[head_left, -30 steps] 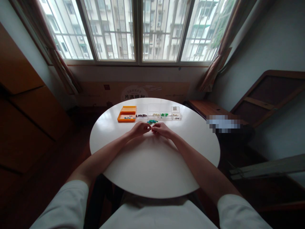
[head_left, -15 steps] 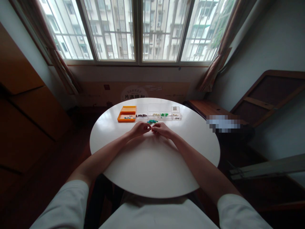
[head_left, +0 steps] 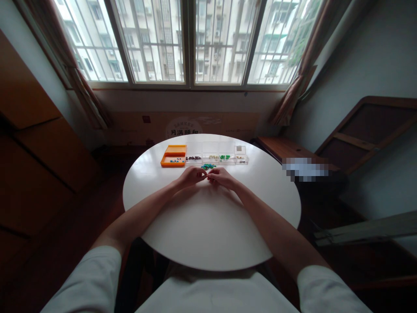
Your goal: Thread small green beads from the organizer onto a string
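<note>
My left hand (head_left: 192, 175) and my right hand (head_left: 220, 176) rest on the round white table (head_left: 211, 226), fingertips pinched together and almost touching each other. What they pinch is too small to make out. Just beyond the fingertips lies a little heap of green and blue beads (head_left: 208, 166). Behind it stands a clear compartment box (head_left: 216, 157) with dark, pale and green beads, and to its left an orange tray (head_left: 173, 156) with a few blue beads.
A small clear lidded box (head_left: 240, 150) sits at the right end of the row. A barred window (head_left: 189, 41) fills the far wall. Wooden furniture stands at left (head_left: 39, 152) and right (head_left: 368, 130) of the table.
</note>
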`<state>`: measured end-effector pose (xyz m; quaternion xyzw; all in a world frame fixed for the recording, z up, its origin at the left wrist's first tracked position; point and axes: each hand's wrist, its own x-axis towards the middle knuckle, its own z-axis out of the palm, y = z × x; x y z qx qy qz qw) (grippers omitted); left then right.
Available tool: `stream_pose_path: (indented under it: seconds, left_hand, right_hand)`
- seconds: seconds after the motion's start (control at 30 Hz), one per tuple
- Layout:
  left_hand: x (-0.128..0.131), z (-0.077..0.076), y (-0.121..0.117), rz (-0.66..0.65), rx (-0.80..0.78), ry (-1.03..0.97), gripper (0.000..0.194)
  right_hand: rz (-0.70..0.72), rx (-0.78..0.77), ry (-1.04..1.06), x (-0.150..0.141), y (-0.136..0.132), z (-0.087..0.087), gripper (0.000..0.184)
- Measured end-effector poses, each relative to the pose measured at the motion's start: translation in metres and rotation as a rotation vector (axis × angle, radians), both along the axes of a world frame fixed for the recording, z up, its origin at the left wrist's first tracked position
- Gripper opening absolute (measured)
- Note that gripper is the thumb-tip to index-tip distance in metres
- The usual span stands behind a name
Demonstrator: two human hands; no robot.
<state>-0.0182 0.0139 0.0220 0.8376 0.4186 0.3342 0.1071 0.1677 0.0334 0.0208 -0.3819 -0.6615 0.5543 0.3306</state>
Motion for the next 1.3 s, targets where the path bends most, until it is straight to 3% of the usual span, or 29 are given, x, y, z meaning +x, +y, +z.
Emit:
stream_pose_path:
  seconds: [1.3]
  left_hand:
    - [-0.0006, 0.0001, -0.0002, -0.003, 0.000, 0.005, 0.030]
  right_hand:
    - [0.014, 0.003, 0.011, -0.0002, 0.0021, -0.0038, 0.010]
